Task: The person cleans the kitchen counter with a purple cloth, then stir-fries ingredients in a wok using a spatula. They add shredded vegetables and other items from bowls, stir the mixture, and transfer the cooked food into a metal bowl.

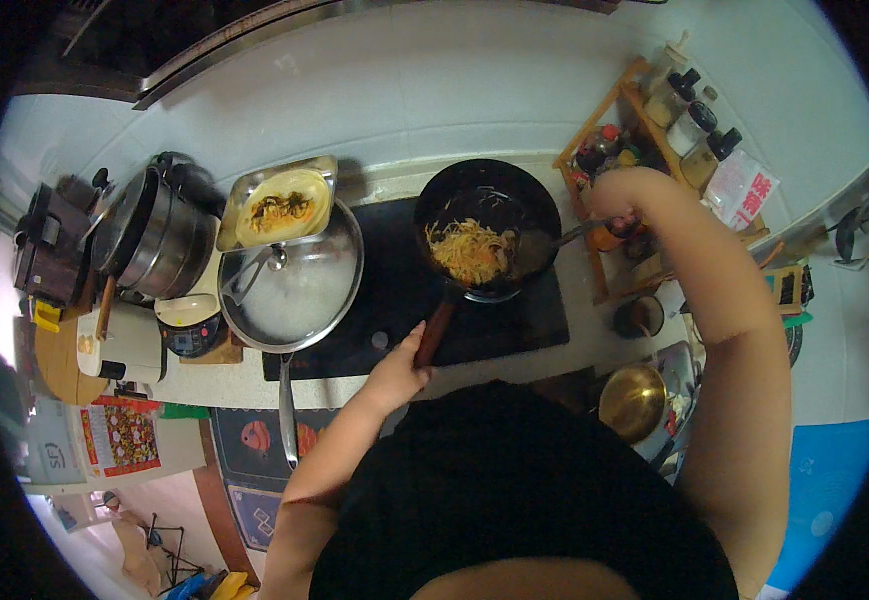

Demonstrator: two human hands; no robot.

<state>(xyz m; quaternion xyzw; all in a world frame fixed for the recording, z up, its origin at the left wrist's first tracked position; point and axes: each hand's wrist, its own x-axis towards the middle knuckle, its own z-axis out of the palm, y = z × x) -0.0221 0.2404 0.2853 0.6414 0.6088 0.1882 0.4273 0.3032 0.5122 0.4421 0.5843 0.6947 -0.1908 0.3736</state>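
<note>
My left hand (400, 373) grips the brown wooden handle (436, 330) of a black wok (442, 184) on the dark cooktop. Pale yellow shredded food (472, 251) lies in the wok, mostly left of its middle. On the right, my right hand (618, 206) is closed around the shaft of a spatula (584, 227). The spatula's blade reaches over the wok's right rim, beside the shreds. A steel frying pan (284, 300) with a long metal handle stands left of the wok. Across its far edge sits a rectangular metal tray (235, 217) holding a yellowish dish of food.
A wooden spice rack (603, 105) with several jars and bottles stands beyond my right hand. Below it are a dark cup (638, 315) and a gold-coloured bowl (633, 405). A lidded steel pot (168, 240) and a rice cooker (51, 247) crowd the left. A range hood (201, 64) hangs above.
</note>
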